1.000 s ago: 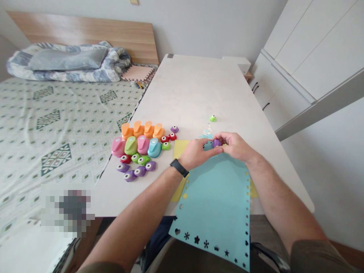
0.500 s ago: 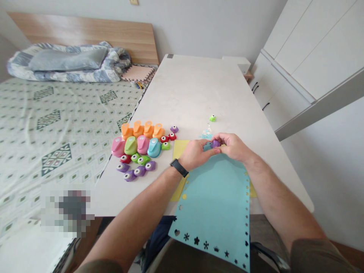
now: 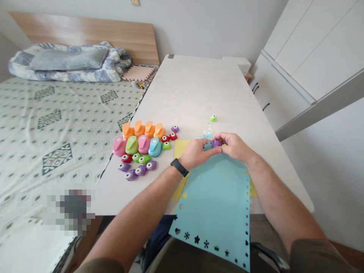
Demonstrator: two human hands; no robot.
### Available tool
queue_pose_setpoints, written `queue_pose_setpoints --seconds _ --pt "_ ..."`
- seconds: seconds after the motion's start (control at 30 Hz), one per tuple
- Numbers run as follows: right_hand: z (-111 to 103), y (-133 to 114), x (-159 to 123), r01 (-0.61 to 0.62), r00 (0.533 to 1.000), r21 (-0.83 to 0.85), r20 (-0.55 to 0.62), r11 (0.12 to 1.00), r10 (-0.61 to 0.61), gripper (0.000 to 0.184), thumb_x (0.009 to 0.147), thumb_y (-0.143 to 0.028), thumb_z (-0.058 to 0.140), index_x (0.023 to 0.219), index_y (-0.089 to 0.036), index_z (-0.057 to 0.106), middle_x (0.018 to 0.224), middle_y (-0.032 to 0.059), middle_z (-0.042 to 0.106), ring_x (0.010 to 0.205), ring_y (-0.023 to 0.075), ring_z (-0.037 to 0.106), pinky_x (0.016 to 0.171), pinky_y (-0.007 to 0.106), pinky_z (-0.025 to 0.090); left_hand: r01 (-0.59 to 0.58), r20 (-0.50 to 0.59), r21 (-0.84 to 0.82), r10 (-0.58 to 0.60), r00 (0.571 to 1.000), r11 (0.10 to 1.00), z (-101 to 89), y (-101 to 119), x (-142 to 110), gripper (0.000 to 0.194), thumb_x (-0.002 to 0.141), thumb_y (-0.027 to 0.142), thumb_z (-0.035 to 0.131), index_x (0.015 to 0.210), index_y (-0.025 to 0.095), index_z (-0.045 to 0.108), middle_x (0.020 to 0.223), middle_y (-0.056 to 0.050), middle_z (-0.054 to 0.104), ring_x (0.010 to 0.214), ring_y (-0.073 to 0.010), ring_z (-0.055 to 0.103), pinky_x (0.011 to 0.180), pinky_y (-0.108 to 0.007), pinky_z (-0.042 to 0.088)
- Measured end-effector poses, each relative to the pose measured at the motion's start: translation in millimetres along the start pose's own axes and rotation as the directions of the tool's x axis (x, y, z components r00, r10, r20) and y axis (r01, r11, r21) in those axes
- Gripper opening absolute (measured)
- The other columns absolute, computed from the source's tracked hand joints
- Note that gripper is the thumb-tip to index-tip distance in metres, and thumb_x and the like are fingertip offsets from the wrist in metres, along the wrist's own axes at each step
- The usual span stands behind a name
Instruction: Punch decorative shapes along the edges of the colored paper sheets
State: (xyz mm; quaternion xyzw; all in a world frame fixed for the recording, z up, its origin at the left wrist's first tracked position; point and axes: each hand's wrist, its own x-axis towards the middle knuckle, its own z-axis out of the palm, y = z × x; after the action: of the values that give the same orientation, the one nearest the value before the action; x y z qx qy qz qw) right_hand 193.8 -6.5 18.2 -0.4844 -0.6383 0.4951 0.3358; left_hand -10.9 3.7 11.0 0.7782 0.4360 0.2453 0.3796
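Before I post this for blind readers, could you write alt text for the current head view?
A person's right hand holds a purple punch at the far edge of a blue sheet bordered with cut-out shapes, while the left hand holds the sheet. Colourful punches stand at left on the white table.

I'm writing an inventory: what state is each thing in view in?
Blue sheet: punched along edges, near end overhanging the table
Purple punch: held in right hand
Left hand: gripping the blue sheet
Yellow sheet: partly covered
Paper bits: scattered
Lone green punch: set apart
Other punches: clustered
Wristband: fastened
Quilt: bunched up
Cabinet doors: closed
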Motion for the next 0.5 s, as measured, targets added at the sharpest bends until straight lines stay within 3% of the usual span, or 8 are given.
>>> queue_pose_setpoints --seconds 0.23,0.5 --pt "-0.5 2.2 0.8 0.019 1.000 0.040 0.002 0.999 -0.019 0.035 0.072 -0.017 0.075 0.107 -0.019 0.071 0.089 0.0009 0.070 0.082 0.0166 0.062 0.080 0.030 0.048 0.002 -0.003 -0.004 -0.002 1.000 1.000 -1.0 -1.8 0.4 0.066 0.082 0.077 0.062 0.100 0.015 0.073 0.074 0.002 0.058 0.066 -0.0124 0.044 0.061 -0.026 0.030" --pt "-4.2 -0.6 -1.8 0.022 1.000 -0.007 -0.010 1.000 -0.022 0.036 0.079 -0.030 0.080 0.112 -0.020 0.071 0.096 0.0034 0.070 0.086 0.0182 0.063 0.082 0.032 0.050 0.016 -0.056 -0.014 -0.017 0.998 1.000 -3.4 -3.0 2.3 0.062 0.082 0.077 0.063 0.070 0.016 0.055 0.064 0.005 0.039 0.061 -0.0097 0.031 0.056 -0.027 0.020"
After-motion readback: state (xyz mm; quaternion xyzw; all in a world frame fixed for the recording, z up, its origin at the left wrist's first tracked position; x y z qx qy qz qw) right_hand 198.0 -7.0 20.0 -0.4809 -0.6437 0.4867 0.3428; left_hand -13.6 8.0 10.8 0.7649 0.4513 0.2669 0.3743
